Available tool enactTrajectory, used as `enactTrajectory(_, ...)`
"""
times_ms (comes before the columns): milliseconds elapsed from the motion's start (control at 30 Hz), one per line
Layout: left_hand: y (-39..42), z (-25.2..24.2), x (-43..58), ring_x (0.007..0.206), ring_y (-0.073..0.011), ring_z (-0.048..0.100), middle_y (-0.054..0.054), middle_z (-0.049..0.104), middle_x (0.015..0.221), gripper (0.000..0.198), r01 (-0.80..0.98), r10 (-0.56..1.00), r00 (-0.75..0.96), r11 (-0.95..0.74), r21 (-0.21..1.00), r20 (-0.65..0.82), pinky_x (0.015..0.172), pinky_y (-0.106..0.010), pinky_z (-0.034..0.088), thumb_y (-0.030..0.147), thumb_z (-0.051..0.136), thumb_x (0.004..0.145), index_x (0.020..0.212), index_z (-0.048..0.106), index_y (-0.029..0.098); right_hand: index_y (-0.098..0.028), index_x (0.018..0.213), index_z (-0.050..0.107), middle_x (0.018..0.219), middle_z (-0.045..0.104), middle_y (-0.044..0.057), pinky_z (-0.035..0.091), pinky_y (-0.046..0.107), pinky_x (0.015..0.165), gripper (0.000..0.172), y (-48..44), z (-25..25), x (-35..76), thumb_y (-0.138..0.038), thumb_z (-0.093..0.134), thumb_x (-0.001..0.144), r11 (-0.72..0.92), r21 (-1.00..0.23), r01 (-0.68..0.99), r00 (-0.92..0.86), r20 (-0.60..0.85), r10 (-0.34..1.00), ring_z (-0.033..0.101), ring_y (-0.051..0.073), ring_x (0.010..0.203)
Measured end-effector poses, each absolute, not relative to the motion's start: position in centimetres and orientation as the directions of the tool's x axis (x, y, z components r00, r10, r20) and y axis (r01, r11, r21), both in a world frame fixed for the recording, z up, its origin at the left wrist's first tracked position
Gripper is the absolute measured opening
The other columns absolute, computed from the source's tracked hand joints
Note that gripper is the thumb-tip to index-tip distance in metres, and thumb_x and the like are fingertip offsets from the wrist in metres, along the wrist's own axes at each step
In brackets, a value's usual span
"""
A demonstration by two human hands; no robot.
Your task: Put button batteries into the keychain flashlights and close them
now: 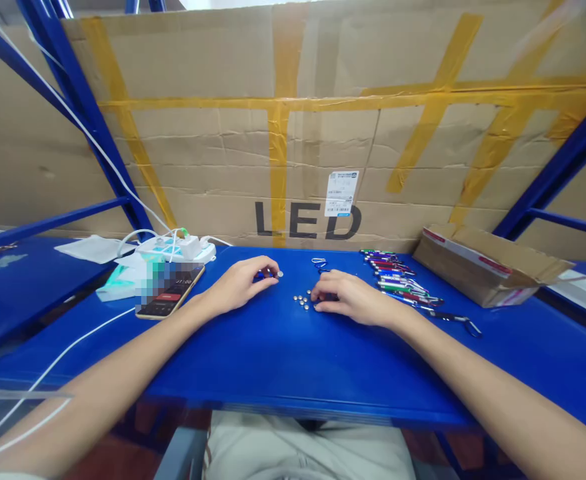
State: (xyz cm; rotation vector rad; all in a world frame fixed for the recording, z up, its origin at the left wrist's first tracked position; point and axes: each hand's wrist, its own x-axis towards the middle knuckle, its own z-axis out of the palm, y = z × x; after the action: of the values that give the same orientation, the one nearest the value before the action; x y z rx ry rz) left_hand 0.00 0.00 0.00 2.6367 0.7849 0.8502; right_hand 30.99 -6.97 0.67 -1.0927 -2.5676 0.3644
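My left hand (249,283) is closed around a slim blue metal tube (259,275), perhaps a small flashlight, with a round silver end (280,274) showing at the fingertips. To its right, my right hand (349,297) rests low over the table, fingers curled and thumb close to the index finger. Its fingertips are beside several small silver button cells (301,301) lying loose in a cluster. Whatever is between those fingers is too small to make out. Just behind the right hand lies a carabiner clip (319,261), its attached dark part mostly hidden by the hand.
Several coloured metal tubes with clips (393,272) lie in a row at right, beside an open cardboard box (477,267). A phone (170,293), a green-white packet (123,280) and a power strip (193,250) occupy the left. A large carton (213,160) stands behind the blue table (273,360).
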Motion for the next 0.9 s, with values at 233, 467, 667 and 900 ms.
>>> enactTrajectory(233, -1.0, 0.1, 0.8, 0.103, -0.0201, 0.073, -0.003, 0.077, 0.117, 0.019, 0.369, 0.564, 0.69, -0.813, 0.451, 0.453, 0.094, -0.033, 0.056, 0.038, 0.063, 0.108, 0.12, 0.069, 0.024, -0.02, 0.102, 0.074, 0.107, 0.076, 0.008, 0.048, 0.037, 0.094, 0.009, -6.9, 0.5, 30.8, -0.026, 0.068, 0.106, 0.675, -0.372, 0.638, -0.665, 0.177, 0.726, 0.068, 0.026, 0.102)
enactTrajectory(467, -1.4, 0.1, 1.0, 0.107, -0.0214, 0.073, -0.004, 0.077, 0.118, 0.018, 0.37, 0.544, 0.699, -0.831, 0.416, 0.465, 0.098, -0.035, 0.055, 0.039, 0.063, 0.109, 0.12, 0.069, 0.025, -0.02, 0.103, 0.067, 0.108, 0.075, 0.009, 0.046, 0.037, 0.093, 0.008, -7.3, 0.6, 30.7, -0.026, 0.064, 0.106, 0.635, -0.401, 0.661, -0.662, 0.088, 0.745, 0.066, 0.025, 0.101)
enactTrajectory(667, -1.2, -0.3, 1.1, 0.106, -0.0215, 0.071, -0.003, 0.076, 0.117, 0.021, 0.387, 0.546, 0.7, -0.832, 0.398, 0.461, 0.098, -0.036, 0.054, 0.041, 0.062, 0.109, 0.122, 0.068, 0.026, -0.02, 0.101, 0.066, 0.109, 0.074, 0.008, 0.042, 0.041, 0.099, 0.013, -7.1, 2.7, 29.9, -0.032, 0.065, 0.106, 0.586, -0.342, 0.735, -0.66, -0.159, 0.734, 0.064, 0.027, 0.104)
enactTrajectory(900, -1.1, -0.3, 0.9, 0.107, -0.0222, 0.07, -0.004, 0.076, 0.116, 0.023, 0.384, 0.544, 0.704, -0.833, 0.399, 0.457, 0.099, -0.037, 0.054, 0.043, 0.06, 0.109, 0.121, 0.069, 0.025, -0.02, 0.095, 0.068, 0.1, 0.076, 0.009, 0.043, 0.041, 0.096, 0.008, -6.8, 3.4, 28.6, -0.015, 0.065, 0.1, 0.671, -0.152, 0.725, -0.688, -0.141, 0.712, 0.067, 0.029, 0.1)
